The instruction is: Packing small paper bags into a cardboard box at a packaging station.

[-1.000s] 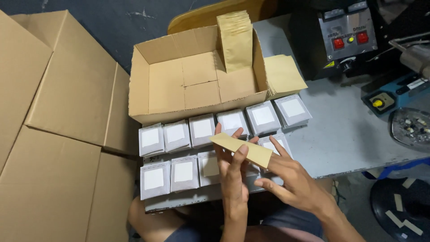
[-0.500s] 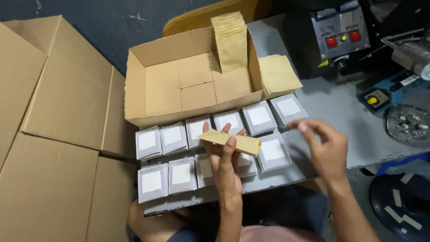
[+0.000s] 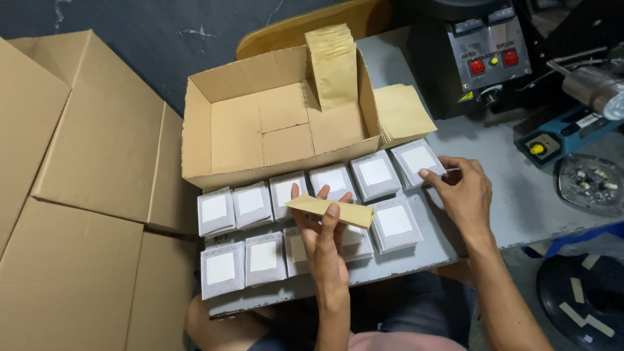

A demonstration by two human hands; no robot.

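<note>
Grey table (image 3: 520, 214), its front edge crowded with two rows of small grey packets (image 3: 260, 259), each with a white label square. Behind them an open cardboard box (image 3: 260, 130), empty inside, a stack of tan paper bags (image 3: 333, 65) leaning on its right wall; more tan bags (image 3: 402, 114) lie flat just beside the box. Left hand (image 3: 325, 244) held palm-up over the rows, fingers pressed on a flat tan envelope (image 3: 331, 209), thumb on top, pinching it. Right hand (image 3: 463, 192) at the far-right packet (image 3: 416, 161) of the back row, fingers curled, tips touching its edge. Dark machine with red buttons (image 3: 484, 58) at the table's back. Flattened cartons (image 3: 71, 214) on the floor left. Dark wall behind.
</note>
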